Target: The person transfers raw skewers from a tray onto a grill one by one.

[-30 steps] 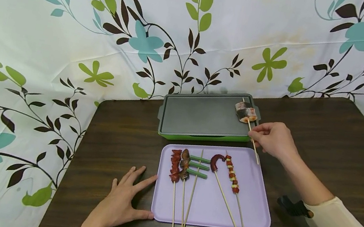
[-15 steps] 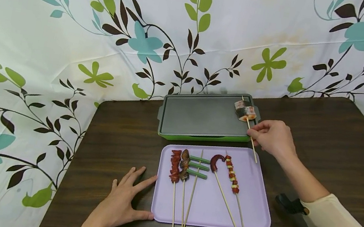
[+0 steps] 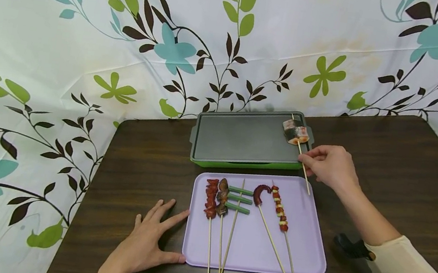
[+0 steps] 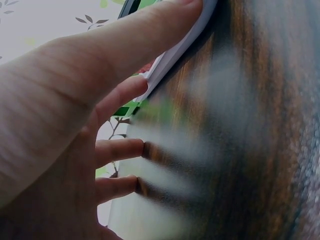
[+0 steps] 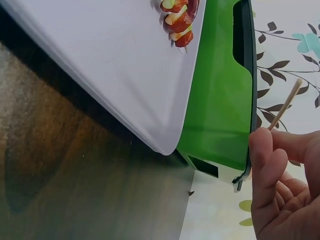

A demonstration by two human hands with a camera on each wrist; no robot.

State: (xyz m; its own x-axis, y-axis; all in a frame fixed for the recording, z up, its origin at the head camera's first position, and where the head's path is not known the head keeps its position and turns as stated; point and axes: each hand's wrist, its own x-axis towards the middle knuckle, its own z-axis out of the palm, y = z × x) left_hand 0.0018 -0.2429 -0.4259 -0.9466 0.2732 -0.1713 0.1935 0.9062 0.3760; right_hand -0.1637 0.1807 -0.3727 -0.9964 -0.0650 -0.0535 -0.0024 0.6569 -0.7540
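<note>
My right hand pinches the stick of a skewer whose rolled meat piece lies at the right end of the dark griddle plate. The stick shows above my fingertips in the right wrist view. My left hand rests flat on the brown table, fingers spread, thumb touching the left edge of the lilac tray. In the left wrist view the thumb lies along the tray's rim. On the tray lie several skewers: red meat, green stalks, octopus, sausage pieces.
The green-based griddle stands behind the tray, near the flower-patterned cloth backdrop. A small black object lies on the table right of the tray, by my right forearm. Bare table spreads to the right.
My right hand has shifted the meat skewer slightly up and left on the griddle. The left hand has stayed put.
</note>
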